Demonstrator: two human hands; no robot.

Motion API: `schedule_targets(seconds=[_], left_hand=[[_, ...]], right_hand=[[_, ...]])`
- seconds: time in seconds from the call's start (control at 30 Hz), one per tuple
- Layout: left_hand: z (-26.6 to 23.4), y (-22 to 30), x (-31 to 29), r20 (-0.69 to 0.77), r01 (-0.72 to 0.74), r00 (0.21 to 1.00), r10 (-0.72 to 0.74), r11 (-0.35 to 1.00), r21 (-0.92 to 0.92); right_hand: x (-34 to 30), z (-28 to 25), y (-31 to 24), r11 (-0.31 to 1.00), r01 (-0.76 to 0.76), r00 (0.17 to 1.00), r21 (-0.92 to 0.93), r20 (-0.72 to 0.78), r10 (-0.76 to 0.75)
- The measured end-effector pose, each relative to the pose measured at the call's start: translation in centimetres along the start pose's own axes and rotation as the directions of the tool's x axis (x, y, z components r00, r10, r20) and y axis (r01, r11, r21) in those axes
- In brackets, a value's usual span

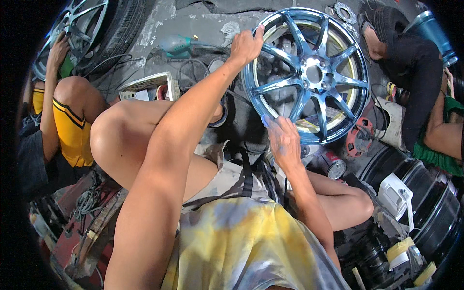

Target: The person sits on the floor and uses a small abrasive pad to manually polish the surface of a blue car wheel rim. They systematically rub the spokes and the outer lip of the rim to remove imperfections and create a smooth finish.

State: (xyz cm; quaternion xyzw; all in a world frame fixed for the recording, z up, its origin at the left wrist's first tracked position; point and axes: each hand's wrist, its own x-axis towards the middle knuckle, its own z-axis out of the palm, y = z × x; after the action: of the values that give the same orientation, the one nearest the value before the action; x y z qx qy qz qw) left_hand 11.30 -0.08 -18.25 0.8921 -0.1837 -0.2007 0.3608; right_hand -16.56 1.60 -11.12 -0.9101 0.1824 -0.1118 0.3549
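A shiny multi-spoke wheel rim (314,75) with a bluish metallic sheen stands tilted before me. My left hand (247,47) is closed on its upper left edge, thumb along the lip. At the lower left edge, my right hand (284,138) has bent fingers pressed against the rim. A small bright blue piece (265,120) shows at those fingertips; its kind is too small to tell. The far side of the rim and what supports it are hidden.
At left, another person's hand (58,50) touches a second wheel rim (79,21) near a tire (118,41). A person in dark trousers (411,79) sits at right, beside stacked black rims (401,174). A white basket (126,90), a can (333,166) and a red reel (359,137) lie around.
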Motion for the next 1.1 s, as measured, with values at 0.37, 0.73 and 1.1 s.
schedule_targets(seconds=[0.37, 0.73, 1.1], left_hand=[[-0.5, 0.1, 0.8, 0.028, 0.023, 0.999, -0.025, 0.998, 0.066], [0.1, -0.1, 0.8, 0.049, 0.004, 0.999, -0.006, 0.998, 0.057], [-0.4, 0.0, 0.8, 0.042, -0.001, 0.999, -0.002, 0.997, 0.083]], right_hand=[[-0.6, -1.6, -0.4, 0.996, 0.011, 0.999, -0.086, 0.044, -0.007], [-4.4, -5.8, -2.0, 0.972, -0.231, 0.932, -0.031, 0.280, 0.231], [-1.5, -2.8, -2.1, 0.935, -0.347, 0.912, 0.069, 0.258, 0.319]])
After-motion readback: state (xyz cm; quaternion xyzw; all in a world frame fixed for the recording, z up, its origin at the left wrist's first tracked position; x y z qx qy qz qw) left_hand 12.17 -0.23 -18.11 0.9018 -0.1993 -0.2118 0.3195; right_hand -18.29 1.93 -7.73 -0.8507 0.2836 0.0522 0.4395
